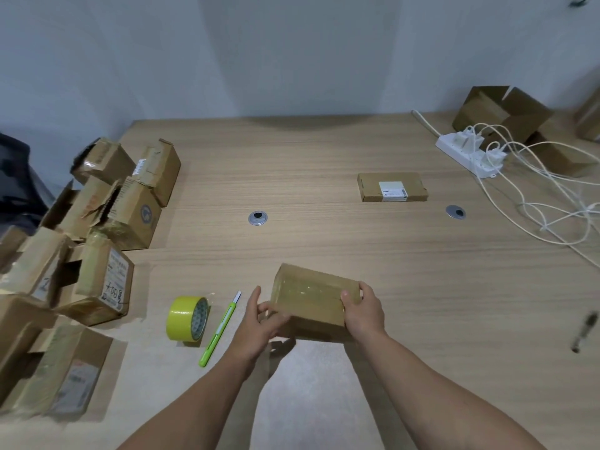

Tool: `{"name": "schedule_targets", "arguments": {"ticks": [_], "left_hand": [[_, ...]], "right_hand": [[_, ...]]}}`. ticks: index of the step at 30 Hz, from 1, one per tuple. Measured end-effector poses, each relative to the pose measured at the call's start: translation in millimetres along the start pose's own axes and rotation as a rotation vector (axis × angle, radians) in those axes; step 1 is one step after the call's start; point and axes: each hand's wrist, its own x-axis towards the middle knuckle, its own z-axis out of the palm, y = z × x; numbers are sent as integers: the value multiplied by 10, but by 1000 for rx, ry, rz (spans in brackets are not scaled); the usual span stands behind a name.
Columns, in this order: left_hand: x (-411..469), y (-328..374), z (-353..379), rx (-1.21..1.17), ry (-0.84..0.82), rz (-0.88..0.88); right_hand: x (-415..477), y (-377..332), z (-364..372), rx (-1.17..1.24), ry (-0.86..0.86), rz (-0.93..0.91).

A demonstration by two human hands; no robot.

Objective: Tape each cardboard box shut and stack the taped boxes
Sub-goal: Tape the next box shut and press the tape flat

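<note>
Person holds a small cardboard box (pixel 311 297) w/ both hands, front-centre of the table (pixel 324 151). The box is lifted a bit off the top & tilted, its shadow underneath. Its upper face is glossy w/ clear tape. Left hand (pixel 256 323) is at the box's left end, fingers curled round the edge. Right hand (pixel 363 313) grips the right end, thumb on top, other fingers round the far side.

Just left of the hands lie a green cutter (pixel 220 329) & a yellow tape roll (pixel 186 316) standing on edge, near each other but apart. A pile of boxes (pixel 107 203) crowds the table's left side, some w/ flaps loose. A flat box (pixel 393 186) w/ a white label sits alone mid-right. Far right: white power strip (pixel 467 154) w/ cables, an open box (pixel 506 115) behind it, and a dark pen (pixel 582 331) nr the right edge.
</note>
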Motion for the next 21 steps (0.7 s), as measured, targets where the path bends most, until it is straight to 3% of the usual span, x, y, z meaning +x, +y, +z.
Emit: {"name": "schedule_targets", "arguments": {"ticks": [3, 8, 13, 21], "left_hand": [[39, 57, 16, -20, 43, -17], [66, 78, 145, 119, 59, -52], [104, 75, 340, 525, 121, -18], [60, 68, 739, 329, 228, -118]], "right_hand": [[1, 18, -31, -58, 7, -33], [-25, 45, -93, 70, 47, 67], [-3, 90, -297, 180, 14, 95], [179, 157, -729, 223, -88, 81]]}}
